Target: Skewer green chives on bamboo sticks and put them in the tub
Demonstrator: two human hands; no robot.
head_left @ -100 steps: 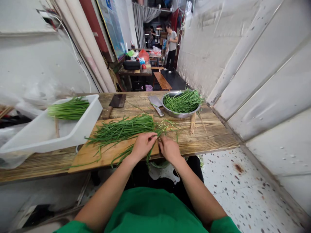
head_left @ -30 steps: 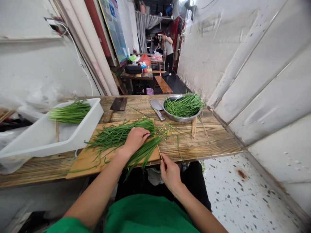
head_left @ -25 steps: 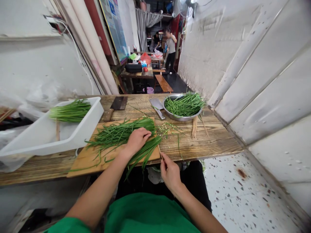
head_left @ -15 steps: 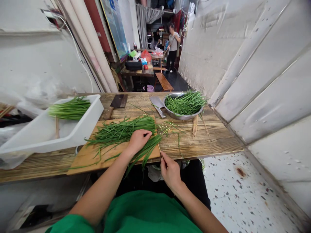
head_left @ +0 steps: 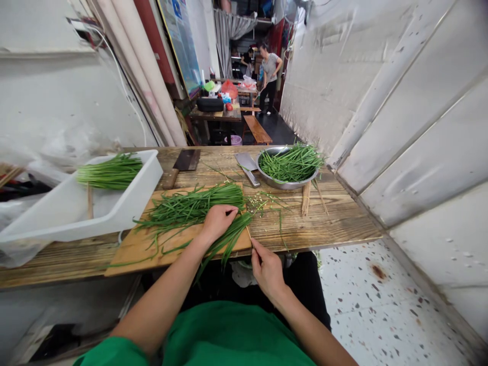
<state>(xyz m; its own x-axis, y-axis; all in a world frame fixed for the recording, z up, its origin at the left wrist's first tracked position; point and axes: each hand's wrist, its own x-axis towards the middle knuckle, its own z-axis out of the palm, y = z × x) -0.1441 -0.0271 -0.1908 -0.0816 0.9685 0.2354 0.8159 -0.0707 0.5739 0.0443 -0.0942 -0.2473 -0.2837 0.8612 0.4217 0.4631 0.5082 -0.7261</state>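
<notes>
Right hand (head_left: 268, 268) pinches a thin wooden skewer (head_left: 249, 234) between thumb and fingers, and up it runs to the gathered ends of a small bunch of chives (head_left: 227, 239). Left hand (head_left: 220, 221) sits beyond it and to the left, thumb and forefinger drawn in narrow beside the even ends of a bigger chive pile (head_left: 190, 204); whether a stalk is caught between those tips, I can't tell. So the small bunch lies just under the left hand, leaves drooping over the near edge of the cutting board (head_left: 131, 251), while the pile stretches away to that hand's far left.

Looks like threading is the step in hand: stalk ends going onto the stick, with a fair row seemingly on already and plenty in the pile. The skewer's tip is hidden, so how much bare wood is left is anyone's guess.

The next move, I'd judge, calls for a firm right hand, holding the skewer at its slant, and the left fingers lining one stalk's thick end up with the point.

Past the right hand on the table (head_left: 335, 223) lie chopped scraps (head_left: 261, 201), a bundle of skewers (head_left: 305, 199) and a heaped metal bowl (head_left: 284, 184).
</notes>
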